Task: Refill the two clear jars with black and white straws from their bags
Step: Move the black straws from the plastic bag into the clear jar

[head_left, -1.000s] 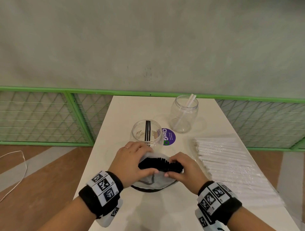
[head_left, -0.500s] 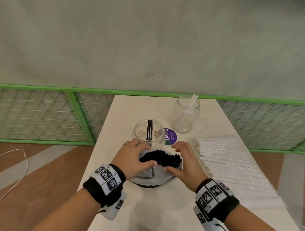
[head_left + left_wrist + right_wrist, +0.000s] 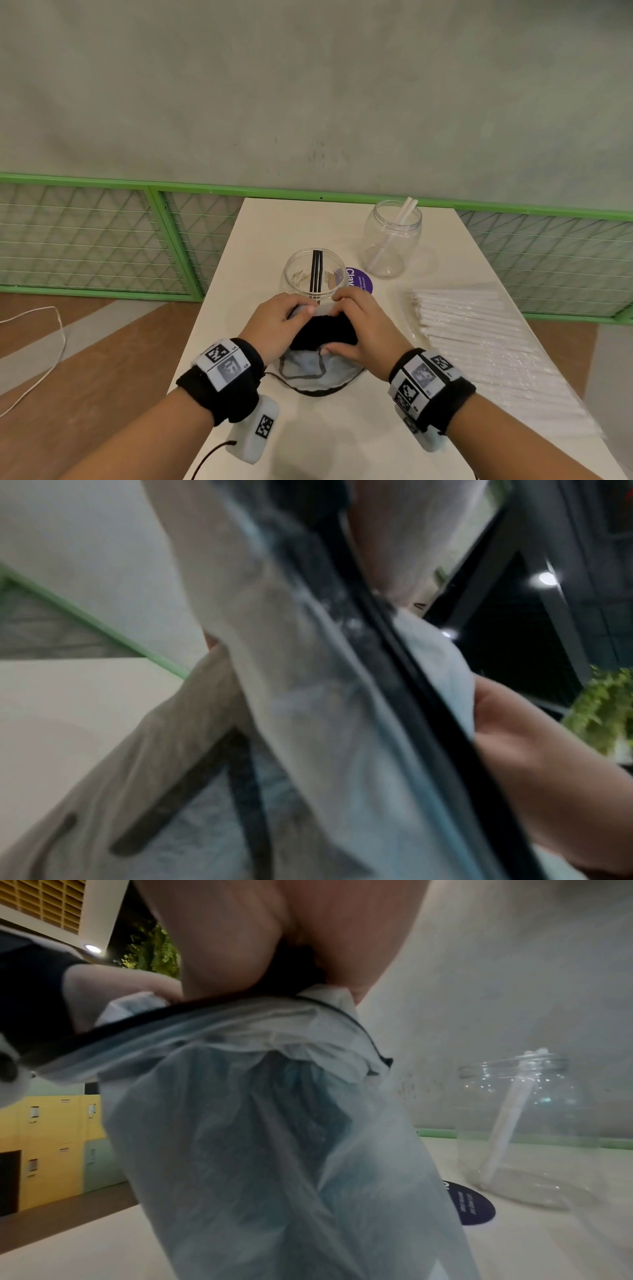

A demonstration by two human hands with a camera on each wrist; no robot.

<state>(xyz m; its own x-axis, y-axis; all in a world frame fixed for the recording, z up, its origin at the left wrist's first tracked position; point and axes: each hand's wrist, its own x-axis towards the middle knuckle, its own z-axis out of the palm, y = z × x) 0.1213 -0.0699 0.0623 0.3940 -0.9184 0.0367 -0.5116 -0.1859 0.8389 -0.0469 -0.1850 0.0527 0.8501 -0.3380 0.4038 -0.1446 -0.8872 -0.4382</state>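
A translucent bag of black straws [image 3: 317,368] stands upright on the white table [image 3: 274,222], its mouth pushed down around the black straw tops [image 3: 325,330]. My left hand [image 3: 279,323] grips the bag's rim on the left; my right hand [image 3: 359,329] grips the rim on the right, thumb over the near edge. The bag plastic [image 3: 274,1137] hangs below my right fingers in the right wrist view. Just behind the hands is a clear jar [image 3: 313,274] holding a few black straws. Farther back right stands a second clear jar [image 3: 392,240] with two white straws.
A bag of white straws [image 3: 479,335] lies flat along the table's right side. A purple round sticker [image 3: 359,279] sits between the jars. A green mesh fence [image 3: 102,240] runs behind the table; wooden floor and a white cable [image 3: 41,342] lie to the left.
Both hands have moved forward with the bag toward the near jar. The right thumb has come over the near rim, and the bag mouth has been pushed lower around the straws.
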